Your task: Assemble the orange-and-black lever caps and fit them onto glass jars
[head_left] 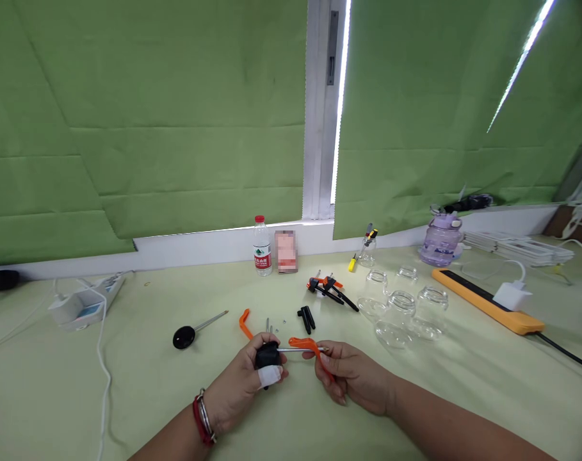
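Note:
My left hand (245,384) is closed around the round black handle of a screwdriver (267,354), thumb taped in white, its metal shaft pointing right. My right hand (351,374) pinches a curved orange plastic piece (306,346) that sits over the shaft. Both hands hover just above the pale green table. Another black-handled screwdriver (191,333) lies to the left. A second orange piece (244,323), small screws (269,325) and black plastic parts (306,318) lie just beyond my hands. An assembled orange and black tool (326,288) rests farther back.
Several clear glass jars (399,307) stand right of centre. An orange power strip (487,301) with a white charger runs along the right. A water bottle (262,246), a purple jug (442,238) and a white power strip (86,301) sit near the back wall.

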The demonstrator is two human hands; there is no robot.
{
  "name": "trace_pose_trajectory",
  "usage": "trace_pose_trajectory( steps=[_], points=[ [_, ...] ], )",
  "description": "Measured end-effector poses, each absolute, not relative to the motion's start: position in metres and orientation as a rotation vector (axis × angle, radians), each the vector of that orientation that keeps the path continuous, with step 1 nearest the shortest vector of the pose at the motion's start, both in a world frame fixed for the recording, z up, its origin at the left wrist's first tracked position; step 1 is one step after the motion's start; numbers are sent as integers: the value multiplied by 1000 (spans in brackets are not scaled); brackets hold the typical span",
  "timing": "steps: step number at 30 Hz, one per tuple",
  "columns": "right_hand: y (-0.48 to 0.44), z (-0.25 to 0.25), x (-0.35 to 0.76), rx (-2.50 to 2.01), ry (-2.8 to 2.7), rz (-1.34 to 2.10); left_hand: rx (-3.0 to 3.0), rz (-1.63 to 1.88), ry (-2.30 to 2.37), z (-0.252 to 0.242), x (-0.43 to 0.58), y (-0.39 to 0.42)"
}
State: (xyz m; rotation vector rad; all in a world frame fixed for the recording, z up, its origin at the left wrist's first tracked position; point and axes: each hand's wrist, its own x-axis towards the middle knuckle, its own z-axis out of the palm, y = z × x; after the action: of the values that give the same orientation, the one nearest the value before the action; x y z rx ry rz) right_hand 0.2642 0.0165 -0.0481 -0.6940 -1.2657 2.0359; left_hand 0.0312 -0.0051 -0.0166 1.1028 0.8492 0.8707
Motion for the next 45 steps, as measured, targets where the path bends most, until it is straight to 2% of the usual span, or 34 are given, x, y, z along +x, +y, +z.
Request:
trace_pose_trajectory(
  steps=[25, 45],
  points=[
    [10, -50, 254, -559, -1336, 2060, 1240, 756, 782, -16, 38, -10],
    [7, -44, 253, -642, -1536, 2019, 1257, 729, 776, -6, 43, -21]
  ],
)
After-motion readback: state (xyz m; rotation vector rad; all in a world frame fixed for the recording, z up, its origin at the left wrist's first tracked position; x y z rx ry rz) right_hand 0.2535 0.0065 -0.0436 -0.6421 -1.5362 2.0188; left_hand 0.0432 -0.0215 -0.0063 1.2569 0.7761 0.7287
